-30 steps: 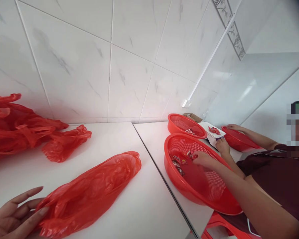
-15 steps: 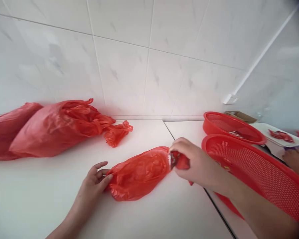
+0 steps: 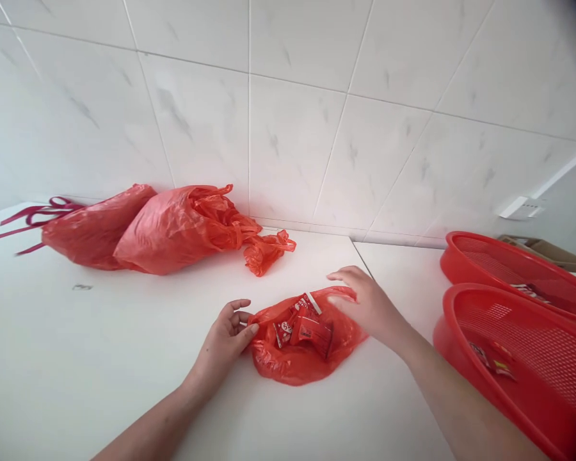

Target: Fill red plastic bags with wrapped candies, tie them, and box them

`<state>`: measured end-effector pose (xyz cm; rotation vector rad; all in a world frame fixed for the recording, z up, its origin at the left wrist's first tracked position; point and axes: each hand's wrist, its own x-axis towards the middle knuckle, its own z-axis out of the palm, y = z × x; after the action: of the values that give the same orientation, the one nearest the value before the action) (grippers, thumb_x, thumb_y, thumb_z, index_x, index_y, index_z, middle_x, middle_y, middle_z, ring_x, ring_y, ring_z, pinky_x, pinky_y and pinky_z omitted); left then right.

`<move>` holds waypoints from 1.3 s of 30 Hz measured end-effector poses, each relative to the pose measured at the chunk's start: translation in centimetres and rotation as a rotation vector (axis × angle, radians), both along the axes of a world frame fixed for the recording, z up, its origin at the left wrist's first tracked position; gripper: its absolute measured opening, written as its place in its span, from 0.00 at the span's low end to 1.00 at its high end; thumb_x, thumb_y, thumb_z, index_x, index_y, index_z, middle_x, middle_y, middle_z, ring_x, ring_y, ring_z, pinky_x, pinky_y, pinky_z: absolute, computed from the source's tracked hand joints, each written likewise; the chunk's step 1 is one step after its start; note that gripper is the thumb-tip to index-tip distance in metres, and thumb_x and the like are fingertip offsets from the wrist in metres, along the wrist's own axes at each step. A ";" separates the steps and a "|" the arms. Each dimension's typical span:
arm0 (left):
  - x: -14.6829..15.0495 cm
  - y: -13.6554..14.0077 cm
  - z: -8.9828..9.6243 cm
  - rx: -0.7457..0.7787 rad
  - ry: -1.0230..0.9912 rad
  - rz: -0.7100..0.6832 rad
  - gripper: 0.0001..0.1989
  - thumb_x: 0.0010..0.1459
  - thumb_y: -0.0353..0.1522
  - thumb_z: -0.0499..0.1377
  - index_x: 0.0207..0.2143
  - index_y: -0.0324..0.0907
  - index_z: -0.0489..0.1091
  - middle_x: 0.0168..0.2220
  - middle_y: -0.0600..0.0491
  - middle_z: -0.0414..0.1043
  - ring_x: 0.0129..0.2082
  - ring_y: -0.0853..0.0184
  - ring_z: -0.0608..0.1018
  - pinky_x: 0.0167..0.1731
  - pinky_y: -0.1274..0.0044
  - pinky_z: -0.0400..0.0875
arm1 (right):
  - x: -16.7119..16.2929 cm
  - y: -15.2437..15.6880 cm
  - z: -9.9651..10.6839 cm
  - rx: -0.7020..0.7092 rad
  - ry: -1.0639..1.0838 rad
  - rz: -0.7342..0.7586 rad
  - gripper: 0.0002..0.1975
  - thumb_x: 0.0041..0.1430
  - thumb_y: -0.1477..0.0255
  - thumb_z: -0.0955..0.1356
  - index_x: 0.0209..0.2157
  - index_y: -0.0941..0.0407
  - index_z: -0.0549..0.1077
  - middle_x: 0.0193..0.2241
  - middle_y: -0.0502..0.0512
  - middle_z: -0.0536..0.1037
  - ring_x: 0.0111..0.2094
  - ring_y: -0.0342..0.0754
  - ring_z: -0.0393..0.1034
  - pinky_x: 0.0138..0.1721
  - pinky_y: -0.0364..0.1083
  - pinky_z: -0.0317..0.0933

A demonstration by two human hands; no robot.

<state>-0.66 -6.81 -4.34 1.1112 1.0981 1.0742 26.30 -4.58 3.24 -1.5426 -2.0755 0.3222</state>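
A thin red plastic bag (image 3: pixel 288 371) lies spread open on the white table (image 3: pixel 211 422). Small red snack packets (image 3: pixel 312 331) with white print rest inside it. My left hand (image 3: pixel 230 330) pinches the bag's left edge between thumb and fingers. Over the bag's right side is my right hand (image 3: pixel 365 304), its thumb and fingers apart and nothing held between them. Part of the bag's right rim is hidden behind that hand.
Two filled red bags (image 3: pixel 168 234) lean by the tiled wall, with dark pink ribbon (image 3: pixel 52 211) at the left and a small crumpled red bag (image 3: pixel 269 251) at the right. Two red plastic baskets (image 3: pixel 523 358) with a few packets stand at the right, near a cardboard box (image 3: pixel 552 253).
My right hand has let go of the red packets, which now lie in the bag. The view has turned left; my left hand keeps its hold on the bag's edge.
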 end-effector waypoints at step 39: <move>-1.7 0.8 7.0 0.107 0.037 0.031 0.18 0.49 0.36 0.64 0.42 0.45 0.66 0.28 0.58 0.70 0.28 0.71 0.73 0.29 0.78 0.70 | 4.7 -2.2 -2.8 -0.216 0.087 -0.350 0.07 0.53 0.68 0.63 0.30 0.52 0.73 0.30 0.52 0.77 0.30 0.49 0.70 0.28 0.45 0.60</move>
<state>-2.31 -6.05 2.65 1.2061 1.1006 1.1512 31.01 -6.80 0.43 -1.9449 -1.7073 0.4834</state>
